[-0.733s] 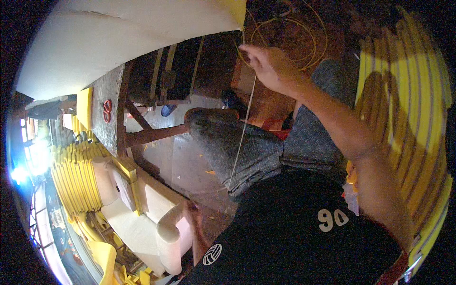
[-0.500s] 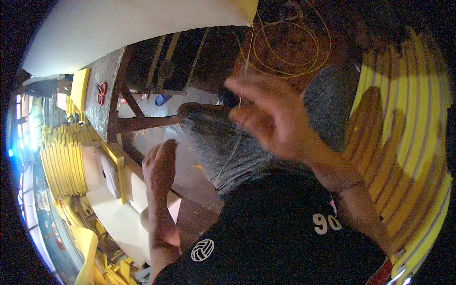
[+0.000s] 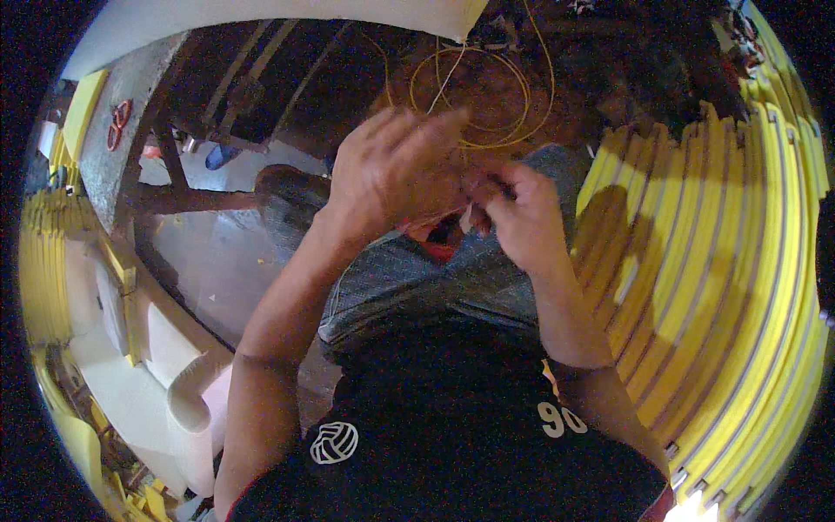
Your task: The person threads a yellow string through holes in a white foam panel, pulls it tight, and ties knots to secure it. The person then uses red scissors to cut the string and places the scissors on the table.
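Observation:
My left hand [image 3: 383, 178] is raised over my lap, its fingers smeared by motion and reaching toward my right hand [image 3: 526, 213]. The right hand's fingers are pinched together, with a small pale bit at the tips; what they hold is unclear. A thin pale string [image 3: 448, 76] runs from the corner of a large white sheet with a yellow edge [image 3: 287, 30] down behind my left fingers. Below the hands, a red and dark object [image 3: 439, 248] shows partly at my lap; its kind is hidden.
Loops of yellow cord [image 3: 500, 139] lie ahead on a brown surface. Red-handled scissors [image 3: 119, 124] rest on the worn bench [image 3: 143, 83] at left. Stacked yellow strips [image 3: 731, 235] rise close on my right. White sheets [image 3: 130, 365] and more yellow pieces [image 3: 43, 261] lie at left.
My left hand has come up from low on the left to meet the right hand. The right hand, earlier with the string across its fingers, is now pinched beside it. The view has shifted.

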Demonstrator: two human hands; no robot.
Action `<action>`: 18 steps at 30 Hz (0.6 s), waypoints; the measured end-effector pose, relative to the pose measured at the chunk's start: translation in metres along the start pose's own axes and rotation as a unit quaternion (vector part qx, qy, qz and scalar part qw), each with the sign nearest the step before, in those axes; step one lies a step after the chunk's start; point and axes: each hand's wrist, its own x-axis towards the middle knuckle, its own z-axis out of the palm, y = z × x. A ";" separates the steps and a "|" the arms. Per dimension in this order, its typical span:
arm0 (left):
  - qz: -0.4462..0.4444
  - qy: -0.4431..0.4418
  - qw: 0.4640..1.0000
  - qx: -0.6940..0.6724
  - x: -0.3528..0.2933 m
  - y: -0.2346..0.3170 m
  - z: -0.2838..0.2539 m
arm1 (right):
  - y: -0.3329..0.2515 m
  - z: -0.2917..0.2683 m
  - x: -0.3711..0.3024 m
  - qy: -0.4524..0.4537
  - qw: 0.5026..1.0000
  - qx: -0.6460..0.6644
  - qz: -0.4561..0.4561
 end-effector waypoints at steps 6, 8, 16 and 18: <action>-0.241 0.092 0.951 -0.169 0.006 -0.027 0.045 | -0.019 0.010 0.048 0.086 0.968 0.225 0.065; -0.276 0.103 0.925 -0.242 0.010 -0.036 0.059 | -0.018 0.011 0.061 0.089 0.973 0.206 0.053; -0.339 0.095 0.824 -0.445 0.035 -0.034 0.073 | -0.005 0.022 0.088 0.141 0.968 0.207 -0.010; -0.327 0.103 0.831 -0.438 0.034 -0.036 0.074 | 0.000 0.023 0.090 0.145 0.969 0.200 -0.020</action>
